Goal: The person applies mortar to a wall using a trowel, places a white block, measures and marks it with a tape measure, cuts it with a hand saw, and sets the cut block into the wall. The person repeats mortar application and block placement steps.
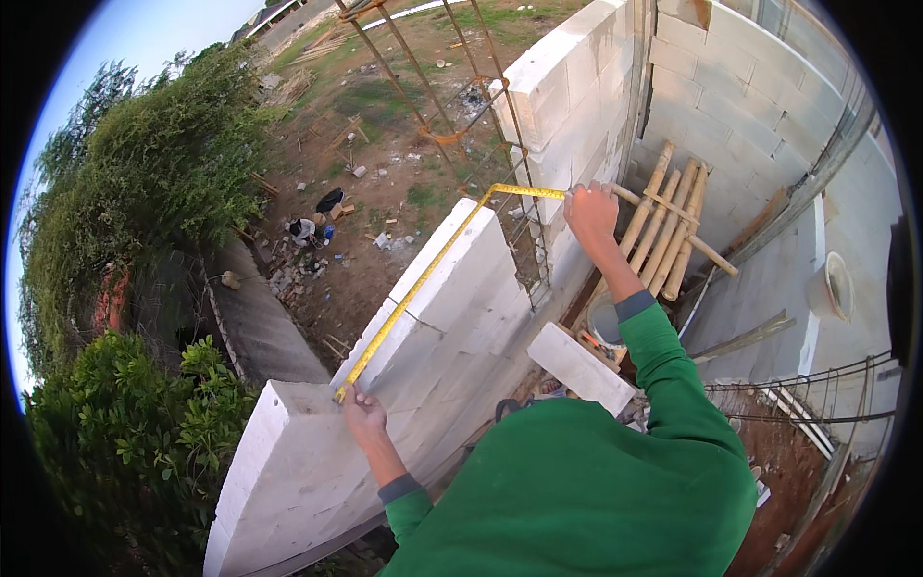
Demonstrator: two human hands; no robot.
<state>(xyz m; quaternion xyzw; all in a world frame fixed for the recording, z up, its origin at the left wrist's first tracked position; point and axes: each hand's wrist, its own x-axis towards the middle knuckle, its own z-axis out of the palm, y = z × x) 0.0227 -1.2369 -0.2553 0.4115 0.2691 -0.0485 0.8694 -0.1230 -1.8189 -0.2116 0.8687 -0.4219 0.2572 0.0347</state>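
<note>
The yellow blade of a tape measure (423, 287) lies along the top edge of a white block wall (452, 288). At its near end, my left hand (364, 415) pinches the blade beside a step in the wall. Past the far corner of the top block the blade bends sharply to the right. It runs through the air to my right hand (591, 212), which is closed on it in front of a rebar column (514, 125). Whether the tape's case sits inside my right hand is hidden by the fingers. Both forearms have green sleeves.
Bamboo poles (663, 231) are lashed together to the right of the wall. A loose white block (580, 365) and a bucket (606, 319) lie below my right arm. Another bucket (833, 288) stands far right. Leafy bushes (135, 413) grow left. Rubble litters the ground beyond.
</note>
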